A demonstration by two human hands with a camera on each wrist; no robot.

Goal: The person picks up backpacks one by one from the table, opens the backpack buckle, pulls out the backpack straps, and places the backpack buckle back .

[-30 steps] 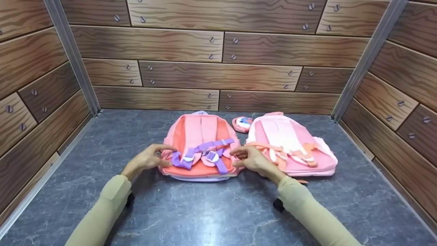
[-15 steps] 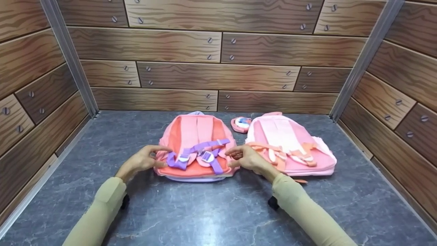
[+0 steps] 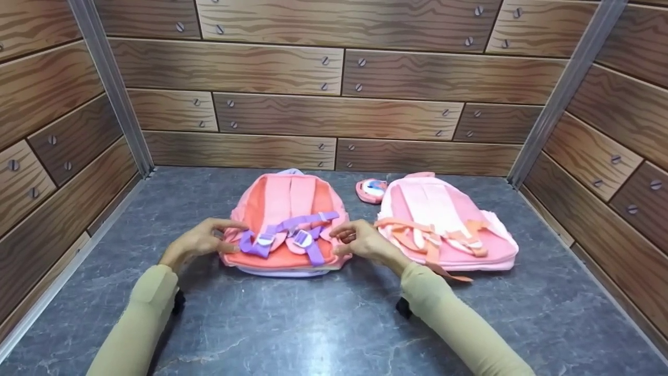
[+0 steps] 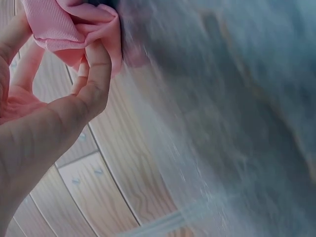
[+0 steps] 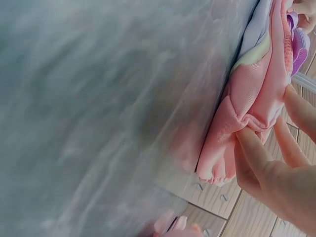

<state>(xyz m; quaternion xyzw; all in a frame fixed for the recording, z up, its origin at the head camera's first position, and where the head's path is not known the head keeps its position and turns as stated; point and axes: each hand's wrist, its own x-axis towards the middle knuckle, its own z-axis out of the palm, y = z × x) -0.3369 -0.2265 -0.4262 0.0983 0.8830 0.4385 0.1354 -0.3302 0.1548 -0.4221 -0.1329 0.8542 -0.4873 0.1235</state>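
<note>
A coral and orange backpack with purple straps lies flat on the table, its strap side up. My left hand grips its lower left side, thumb low and fingers over the edge. On the opposite side, my right hand holds the lower right edge. In the left wrist view, the fingers of the left hand press into folded pink fabric. The right wrist view has the right hand pinching the side fabric, which bunches at the fingertips.
To the right lies a light pink backpack with orange straps, one strap end trailing onto the table. Behind, between the bags, sits a small red pouch with a white and blue front. Wood-print walls enclose the dark marbled table.
Both hands have moved left together, and the coral backpack has slid left with them. The gap to the light pink backpack has widened, while that bag and the pouch stay in place.
</note>
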